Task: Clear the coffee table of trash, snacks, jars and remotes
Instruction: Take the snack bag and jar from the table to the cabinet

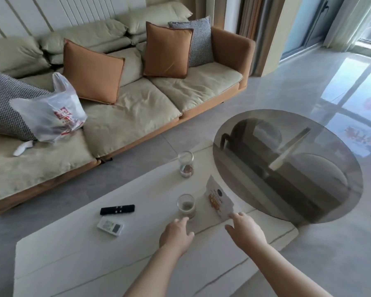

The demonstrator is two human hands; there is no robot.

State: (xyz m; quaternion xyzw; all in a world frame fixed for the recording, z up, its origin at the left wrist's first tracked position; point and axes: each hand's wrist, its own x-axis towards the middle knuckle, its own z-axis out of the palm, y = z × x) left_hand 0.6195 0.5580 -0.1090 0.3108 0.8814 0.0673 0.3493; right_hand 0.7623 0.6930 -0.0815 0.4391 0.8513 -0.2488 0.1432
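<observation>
On the white coffee table [77, 260] stand two glass jars: a near jar [186, 205] and a far jar [186, 164] with brown contents at its bottom. A white snack packet [219, 199] lies right of the near jar. A black remote [117, 209] and a white remote [110, 226] lie to the left. My left hand [176, 233] reaches with relaxed fingers just below the near jar, fingertips at its base. My right hand [245, 229] is spread, fingertips at the packet's near corner.
A round dark glass tabletop [287, 166] overlaps the coffee table's right end. Behind stands a sofa [137, 108] with orange and checked cushions, a white plastic bag [49, 117] and a small white object [23, 147] on its seat. Grey floor lies between.
</observation>
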